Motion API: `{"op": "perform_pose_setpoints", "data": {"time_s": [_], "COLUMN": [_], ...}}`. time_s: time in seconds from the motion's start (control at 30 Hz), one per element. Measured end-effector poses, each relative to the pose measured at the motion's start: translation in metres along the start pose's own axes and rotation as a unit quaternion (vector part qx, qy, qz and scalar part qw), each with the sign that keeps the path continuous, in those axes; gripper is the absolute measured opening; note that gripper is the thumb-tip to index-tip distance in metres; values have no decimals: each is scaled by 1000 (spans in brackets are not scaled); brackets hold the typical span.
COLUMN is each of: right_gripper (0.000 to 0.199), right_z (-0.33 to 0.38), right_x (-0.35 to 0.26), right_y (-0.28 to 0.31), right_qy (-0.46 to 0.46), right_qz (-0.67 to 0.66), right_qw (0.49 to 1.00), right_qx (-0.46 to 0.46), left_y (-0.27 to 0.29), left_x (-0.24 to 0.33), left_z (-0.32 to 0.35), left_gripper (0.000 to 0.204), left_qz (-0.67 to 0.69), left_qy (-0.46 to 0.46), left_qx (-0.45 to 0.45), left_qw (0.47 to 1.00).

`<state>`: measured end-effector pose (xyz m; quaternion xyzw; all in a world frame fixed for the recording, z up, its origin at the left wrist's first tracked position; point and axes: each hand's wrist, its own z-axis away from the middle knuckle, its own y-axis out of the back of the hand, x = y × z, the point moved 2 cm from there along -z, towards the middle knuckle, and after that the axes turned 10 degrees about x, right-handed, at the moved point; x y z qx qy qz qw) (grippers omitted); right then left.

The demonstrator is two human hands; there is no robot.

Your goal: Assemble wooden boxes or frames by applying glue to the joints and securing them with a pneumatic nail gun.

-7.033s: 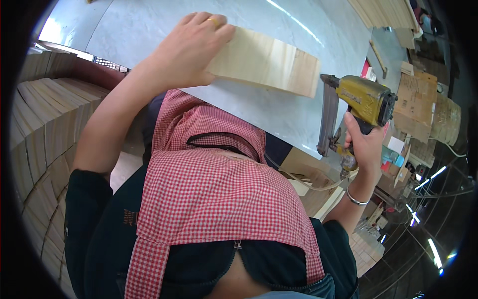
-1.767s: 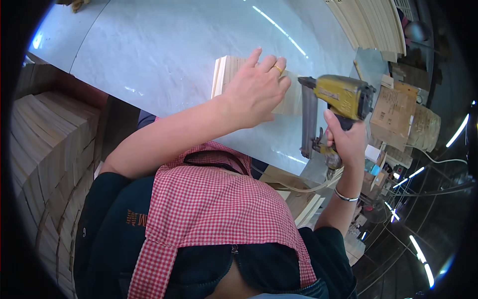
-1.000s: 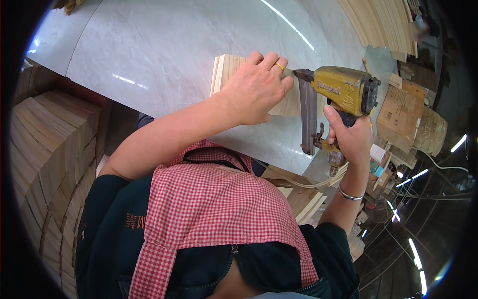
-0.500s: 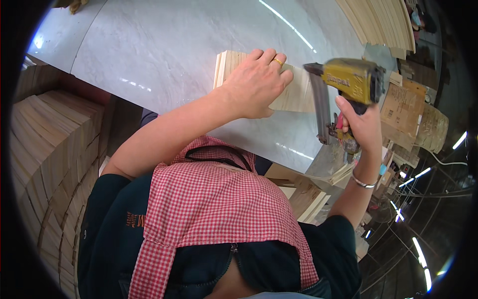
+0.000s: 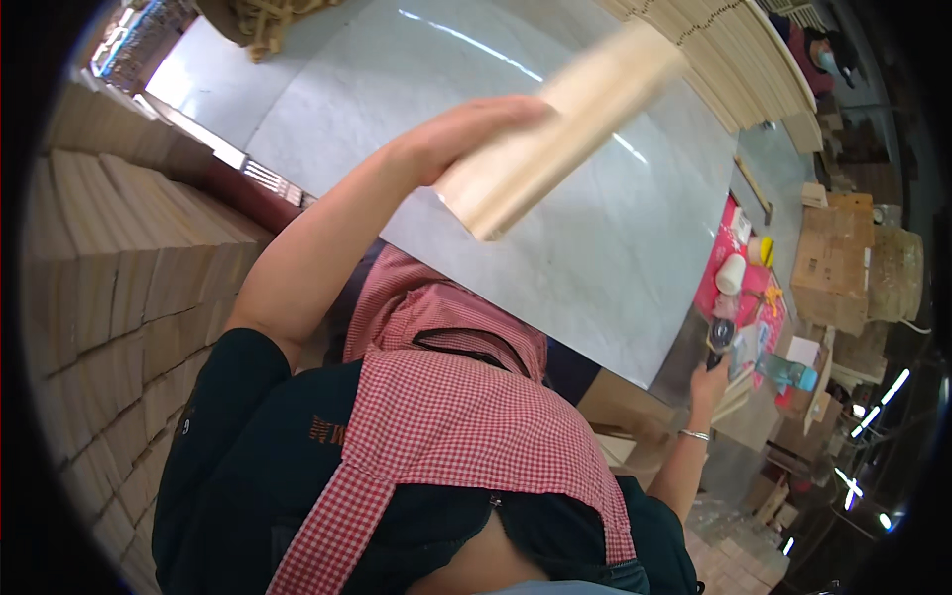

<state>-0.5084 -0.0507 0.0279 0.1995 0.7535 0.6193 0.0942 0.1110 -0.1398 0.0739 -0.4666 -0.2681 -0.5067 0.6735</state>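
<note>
My left hand point(image 5: 486, 124) is closed on the edge of a pale wooden board point(image 5: 555, 149), which is tilted up over the grey marbled table point(image 5: 555, 288). Motion smears the board's far end and my fingertips. Out at the table's right corner, my right hand point(image 5: 708, 382) is low and closed round the dark handle of the nail gun point(image 5: 721, 337). The gun is small here and partly blurred, so most of its body does not show.
Stacked wooden blocks point(image 5: 109, 238) rise at my left. More pale boards point(image 5: 729, 59) lie at the far right edge. Beside the right corner are a white cylinder point(image 5: 731, 275), a clear bottle point(image 5: 783, 372) and a cardboard box point(image 5: 828, 268). Another person point(image 5: 823, 59) is at the far right.
My left hand has lifted the board off the table and tilted it. My right hand has carried the nail gun away from the board, down and outward to the table's right corner.
</note>
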Motion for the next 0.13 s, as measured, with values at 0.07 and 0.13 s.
{"op": "perform_pose_setpoints", "data": {"time_s": [0.07,0.13], "right_gripper": [58,61], "right_z": [10,16], "right_x": [4,11], "right_y": [-3,-11], "right_qy": [-38,-53], "right_qz": [71,88], "right_qw": [996,994], "right_qx": [-27,-22], "left_y": [40,86], "left_x": [-6,-36], "left_z": [13,2], "left_gripper": [68,71], "left_qz": [40,83], "left_qy": [42,-50], "left_qx": [52,89], "left_qw": [997,991]}}
